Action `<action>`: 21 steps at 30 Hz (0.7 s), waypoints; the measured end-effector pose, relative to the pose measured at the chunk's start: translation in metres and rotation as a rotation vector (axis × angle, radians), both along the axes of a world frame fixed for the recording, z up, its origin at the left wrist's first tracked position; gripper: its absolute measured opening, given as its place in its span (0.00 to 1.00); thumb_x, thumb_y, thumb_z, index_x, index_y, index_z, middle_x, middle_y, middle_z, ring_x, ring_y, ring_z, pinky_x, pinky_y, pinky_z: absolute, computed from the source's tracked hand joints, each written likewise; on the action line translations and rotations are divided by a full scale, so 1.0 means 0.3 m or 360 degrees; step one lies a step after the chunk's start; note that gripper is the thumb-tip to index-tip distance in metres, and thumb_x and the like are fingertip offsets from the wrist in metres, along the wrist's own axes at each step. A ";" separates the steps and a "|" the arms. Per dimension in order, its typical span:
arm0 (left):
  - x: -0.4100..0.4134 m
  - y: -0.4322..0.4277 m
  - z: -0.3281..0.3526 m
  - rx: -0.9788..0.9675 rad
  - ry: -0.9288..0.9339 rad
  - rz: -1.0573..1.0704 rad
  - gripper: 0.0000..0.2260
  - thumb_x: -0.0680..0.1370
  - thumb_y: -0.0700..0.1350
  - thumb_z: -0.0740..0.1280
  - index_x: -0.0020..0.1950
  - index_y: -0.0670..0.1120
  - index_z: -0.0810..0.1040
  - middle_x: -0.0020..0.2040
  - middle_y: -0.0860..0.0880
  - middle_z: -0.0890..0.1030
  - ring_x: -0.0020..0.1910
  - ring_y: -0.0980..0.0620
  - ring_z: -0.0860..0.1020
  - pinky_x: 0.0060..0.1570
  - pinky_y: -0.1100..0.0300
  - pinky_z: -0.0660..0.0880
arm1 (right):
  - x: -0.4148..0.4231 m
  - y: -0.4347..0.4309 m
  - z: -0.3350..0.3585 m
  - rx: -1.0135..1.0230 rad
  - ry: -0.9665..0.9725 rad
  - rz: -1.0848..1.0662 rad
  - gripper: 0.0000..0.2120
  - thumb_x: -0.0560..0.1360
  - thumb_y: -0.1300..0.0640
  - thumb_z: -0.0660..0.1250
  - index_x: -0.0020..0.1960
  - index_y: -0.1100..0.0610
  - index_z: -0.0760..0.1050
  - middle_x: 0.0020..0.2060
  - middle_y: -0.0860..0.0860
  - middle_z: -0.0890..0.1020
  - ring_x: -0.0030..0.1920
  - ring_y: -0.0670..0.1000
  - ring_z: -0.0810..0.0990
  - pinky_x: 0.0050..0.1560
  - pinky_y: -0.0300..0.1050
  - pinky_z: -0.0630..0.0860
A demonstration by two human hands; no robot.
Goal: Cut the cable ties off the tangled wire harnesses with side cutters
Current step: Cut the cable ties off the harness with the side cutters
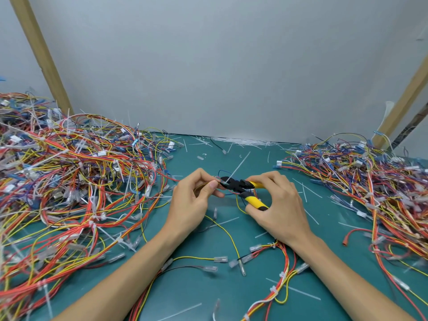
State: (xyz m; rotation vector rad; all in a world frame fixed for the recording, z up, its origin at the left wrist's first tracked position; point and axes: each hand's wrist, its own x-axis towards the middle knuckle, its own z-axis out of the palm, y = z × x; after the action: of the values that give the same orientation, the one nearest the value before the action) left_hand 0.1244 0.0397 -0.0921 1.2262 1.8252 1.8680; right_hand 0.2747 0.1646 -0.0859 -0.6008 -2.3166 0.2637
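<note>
While your left hand [194, 200] pinches the harness [199, 186] and your right hand [278, 205] grips the cutters [236, 185], their nose points left at the tie [238, 167], just beside that left hand.

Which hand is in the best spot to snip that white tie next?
Right. The right hand grips the yellow handles of the cutters, whose black tips sit at the white tie. The left hand pinches the wires beside the tips, so it likely just steadies them.
</note>
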 end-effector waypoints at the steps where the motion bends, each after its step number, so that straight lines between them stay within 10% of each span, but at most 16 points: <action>1: -0.001 0.001 -0.001 -0.0007 0.0009 -0.0006 0.05 0.80 0.35 0.64 0.44 0.37 0.74 0.41 0.46 0.85 0.38 0.55 0.84 0.34 0.73 0.68 | -0.001 -0.001 0.001 0.0009 -0.0004 0.0008 0.19 0.64 0.44 0.63 0.54 0.45 0.78 0.47 0.42 0.75 0.48 0.48 0.74 0.49 0.47 0.70; 10: 0.006 -0.008 0.010 -0.0023 -0.0093 -0.0085 0.05 0.79 0.34 0.64 0.45 0.34 0.75 0.38 0.48 0.85 0.35 0.57 0.82 0.38 0.74 0.70 | 0.003 0.000 0.002 0.0209 -0.0150 -0.0055 0.18 0.62 0.56 0.77 0.51 0.49 0.80 0.43 0.43 0.80 0.42 0.51 0.76 0.42 0.46 0.71; 21: 0.002 -0.019 0.019 0.0001 -0.0186 -0.0251 0.08 0.81 0.36 0.63 0.42 0.41 0.77 0.43 0.45 0.86 0.35 0.54 0.82 0.35 0.73 0.70 | 0.004 -0.019 0.015 0.0183 -0.0186 -0.0138 0.09 0.64 0.47 0.65 0.41 0.50 0.74 0.31 0.45 0.73 0.34 0.50 0.68 0.38 0.45 0.65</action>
State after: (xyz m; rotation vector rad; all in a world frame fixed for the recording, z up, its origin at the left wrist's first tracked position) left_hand 0.1250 0.0340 -0.0865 1.1968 1.6193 1.8133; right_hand 0.2761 0.1589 -0.0815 -0.6728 -2.3914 0.0549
